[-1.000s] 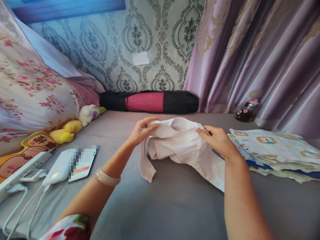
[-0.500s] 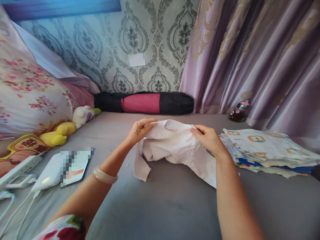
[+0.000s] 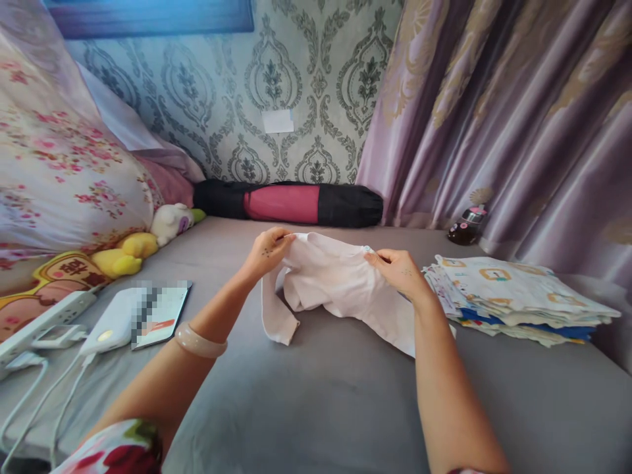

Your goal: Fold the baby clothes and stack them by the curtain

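Note:
A small white long-sleeved shirt (image 3: pixel 340 276) is stretched between my hands above the grey sheet (image 3: pixel 296 408). My left hand (image 3: pixel 269 251) pinches it at the left shoulder, beside the neckline. At the other shoulder my right hand (image 3: pixel 395 268) grips the cloth near a small light-blue snap (image 3: pixel 367 249). One sleeve hangs down below my left hand with its cuff on or close to the sheet. The other sleeve slopes down to the right, partly behind my right forearm.
Folded printed cloths (image 3: pixel 513 289) are stacked to the right, with a dark bottle (image 3: pixel 467 226) behind them. A black and red long bag (image 3: pixel 281 203) lies along the wall. At left are a phone (image 3: pixel 162 315), white power bank (image 3: pixel 113 322), power strip (image 3: pixel 49 322) and plush toys (image 3: pixel 126 253).
My hands have moved slightly left in the view, still holding the shirt by its shoulders, and the neckline is pulled straighter. The view has shifted a little.

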`<state>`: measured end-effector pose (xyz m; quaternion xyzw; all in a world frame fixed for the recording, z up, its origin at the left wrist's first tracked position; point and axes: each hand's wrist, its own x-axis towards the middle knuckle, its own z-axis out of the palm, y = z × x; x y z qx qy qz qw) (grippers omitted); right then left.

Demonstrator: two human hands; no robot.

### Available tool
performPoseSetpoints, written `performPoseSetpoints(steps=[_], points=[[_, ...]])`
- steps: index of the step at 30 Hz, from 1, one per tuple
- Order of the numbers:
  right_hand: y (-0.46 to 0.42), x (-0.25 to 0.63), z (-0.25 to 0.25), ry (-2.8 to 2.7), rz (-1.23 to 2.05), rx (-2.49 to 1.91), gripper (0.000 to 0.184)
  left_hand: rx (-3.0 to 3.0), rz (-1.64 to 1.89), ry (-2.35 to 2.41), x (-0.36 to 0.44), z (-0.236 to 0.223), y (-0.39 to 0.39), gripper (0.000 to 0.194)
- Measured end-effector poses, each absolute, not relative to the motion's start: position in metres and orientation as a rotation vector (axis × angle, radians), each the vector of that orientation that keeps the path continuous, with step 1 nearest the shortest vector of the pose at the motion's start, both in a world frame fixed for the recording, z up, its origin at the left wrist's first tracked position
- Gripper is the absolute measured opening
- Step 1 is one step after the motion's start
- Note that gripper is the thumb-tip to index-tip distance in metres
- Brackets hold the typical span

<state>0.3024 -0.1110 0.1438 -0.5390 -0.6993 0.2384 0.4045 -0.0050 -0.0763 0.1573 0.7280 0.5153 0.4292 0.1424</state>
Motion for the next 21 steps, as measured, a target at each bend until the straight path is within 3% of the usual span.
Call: performPoseSetpoints(steps=[5, 9, 16, 21], points=[[-0.122, 0.292, 0.151, -1.937, 0.733, -1.188, 0.041, 1.999, 1.312, 1.528, -0.023, 0.172, -0.098, 0.031], [-0.127, 0.288, 0.164, -1.966, 0.706, -1.224, 0.044, 2.028, 1.242, 1.407, -0.040, 0.203, -0.120, 0.032], [-0.134, 0.298, 0.242, -1.962, 0.751, -1.231, 0.055, 2.087, 1.099, 1.377, -0.068, 0.280, -0.150, 0.025], [-0.132, 0.302, 0.283, -2.052, 0.784, -1.188, 0.052, 2.195, 1.113, 1.394, -0.080, 0.296, -0.136, 0.028]])
